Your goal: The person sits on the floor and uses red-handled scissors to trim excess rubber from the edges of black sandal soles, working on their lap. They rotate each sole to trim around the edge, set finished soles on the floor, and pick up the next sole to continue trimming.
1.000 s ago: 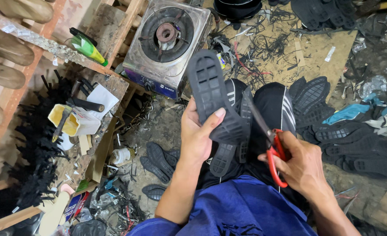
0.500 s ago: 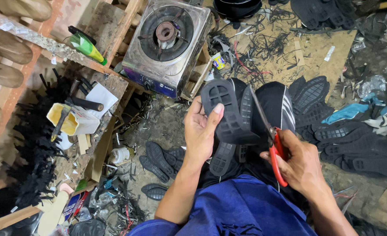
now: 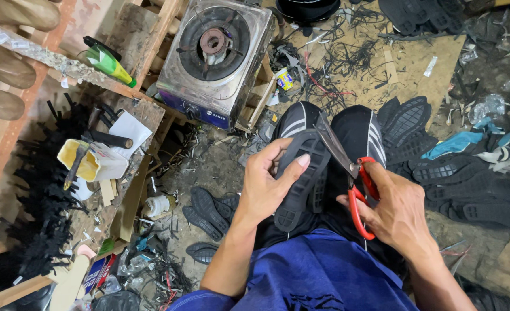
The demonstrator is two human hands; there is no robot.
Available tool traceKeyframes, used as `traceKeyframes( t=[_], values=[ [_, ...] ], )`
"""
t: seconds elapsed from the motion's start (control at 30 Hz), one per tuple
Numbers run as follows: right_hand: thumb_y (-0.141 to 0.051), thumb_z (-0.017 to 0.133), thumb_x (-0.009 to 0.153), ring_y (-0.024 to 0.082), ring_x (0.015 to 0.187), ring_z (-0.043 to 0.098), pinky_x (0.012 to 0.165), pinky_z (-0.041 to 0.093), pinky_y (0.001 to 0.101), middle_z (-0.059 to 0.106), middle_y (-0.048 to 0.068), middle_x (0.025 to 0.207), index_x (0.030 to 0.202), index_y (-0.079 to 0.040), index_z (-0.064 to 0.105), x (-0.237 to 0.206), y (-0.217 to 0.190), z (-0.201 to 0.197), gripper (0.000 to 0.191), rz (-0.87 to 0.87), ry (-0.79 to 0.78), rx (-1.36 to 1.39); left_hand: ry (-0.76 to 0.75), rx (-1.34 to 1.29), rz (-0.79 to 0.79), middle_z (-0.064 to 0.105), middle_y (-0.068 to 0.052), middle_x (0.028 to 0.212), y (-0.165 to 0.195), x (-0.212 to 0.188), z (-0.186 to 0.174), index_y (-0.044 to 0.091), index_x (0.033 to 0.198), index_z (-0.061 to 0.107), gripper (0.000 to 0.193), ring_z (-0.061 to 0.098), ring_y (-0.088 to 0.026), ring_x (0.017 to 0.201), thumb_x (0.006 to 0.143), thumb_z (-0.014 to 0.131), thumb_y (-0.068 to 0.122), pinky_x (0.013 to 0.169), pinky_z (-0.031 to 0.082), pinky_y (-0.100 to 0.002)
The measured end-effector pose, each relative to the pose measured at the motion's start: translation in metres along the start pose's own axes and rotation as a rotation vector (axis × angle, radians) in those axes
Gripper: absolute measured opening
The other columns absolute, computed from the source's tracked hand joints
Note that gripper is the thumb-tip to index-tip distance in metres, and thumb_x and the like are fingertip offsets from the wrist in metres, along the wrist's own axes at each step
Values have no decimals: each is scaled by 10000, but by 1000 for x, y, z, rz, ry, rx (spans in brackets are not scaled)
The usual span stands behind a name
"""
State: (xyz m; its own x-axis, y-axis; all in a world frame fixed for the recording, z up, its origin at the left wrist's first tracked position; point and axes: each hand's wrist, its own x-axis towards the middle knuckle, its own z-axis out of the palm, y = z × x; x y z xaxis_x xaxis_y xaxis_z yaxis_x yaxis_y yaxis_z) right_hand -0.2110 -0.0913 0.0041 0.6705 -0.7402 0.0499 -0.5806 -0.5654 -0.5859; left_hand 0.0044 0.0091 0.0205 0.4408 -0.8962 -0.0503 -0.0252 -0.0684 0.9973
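Observation:
My left hand (image 3: 266, 187) grips a black rubber shoe sole (image 3: 301, 178) over my lap, tread side up, thumb across its upper part. My right hand (image 3: 396, 210) holds red-handled scissors (image 3: 353, 178), fingers through the loops, with the steel blades slightly apart at the sole's top right edge. Below both hands are my knees in black trousers with white stripes (image 3: 358, 129) and a blue shirt (image 3: 318, 270).
A single-burner gas stove (image 3: 214, 55) stands ahead on wooden slats. Piles of black soles (image 3: 468, 184) lie to the right, a few more soles (image 3: 209, 210) on the floor at left. A wooden shelf holds a yellow glue tub (image 3: 82, 161) and a green bottle (image 3: 108, 60). Rubber trimmings litter the floor.
My left hand has lowered the sole from pointing up toward the stove down to my lap, turning it. The scissor blades now meet its edge.

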Motion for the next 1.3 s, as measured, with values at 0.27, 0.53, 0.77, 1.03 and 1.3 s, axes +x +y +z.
traceKeyframes(
  t=[0.27, 0.53, 0.77, 1.03, 1.3],
  values=[
    [-526, 853, 653, 312, 561, 608, 558, 457, 426, 597, 104, 621, 916, -75, 641, -3, 8, 0, 563, 37, -40, -37, -96, 98, 14, 762, -22, 930, 11, 8, -21, -5, 1172, 711, 274, 651, -40, 827, 945, 752, 144, 748, 543, -225],
    [-539, 848, 619, 318, 501, 570, 515, 426, 446, 547, 109, 550, 972, -67, 679, -4, 7, 2, 613, 8, -47, -55, -144, 184, -40, 744, -11, 867, 21, 13, -31, 9, 1150, 714, 274, 632, -40, 764, 921, 749, 155, 692, 527, -230],
    [-549, 854, 568, 321, 467, 559, 494, 430, 447, 551, 115, 537, 1040, -70, 721, -7, 16, -1, 685, -38, -62, -61, -275, 250, 46, 747, -17, 886, 21, 22, -54, 20, 1140, 730, 273, 644, -31, 800, 916, 761, 174, 728, 546, -229],
    [-536, 876, 627, 304, 500, 583, 511, 440, 432, 559, 113, 557, 935, -88, 708, -10, 25, -10, 569, -19, -140, -10, -322, 336, -56, 714, -29, 768, 16, 24, -59, 24, 1089, 748, 282, 605, -40, 683, 882, 788, 210, 636, 519, -243],
    [-451, 839, 633, 314, 560, 600, 536, 451, 439, 597, 104, 627, 1149, -45, 704, -8, 21, -4, 670, -142, -71, -2, -389, 281, 39, 708, -19, 792, 9, 23, -49, 19, 1080, 735, 255, 597, -45, 723, 916, 770, 212, 669, 521, -250]
  ],
)
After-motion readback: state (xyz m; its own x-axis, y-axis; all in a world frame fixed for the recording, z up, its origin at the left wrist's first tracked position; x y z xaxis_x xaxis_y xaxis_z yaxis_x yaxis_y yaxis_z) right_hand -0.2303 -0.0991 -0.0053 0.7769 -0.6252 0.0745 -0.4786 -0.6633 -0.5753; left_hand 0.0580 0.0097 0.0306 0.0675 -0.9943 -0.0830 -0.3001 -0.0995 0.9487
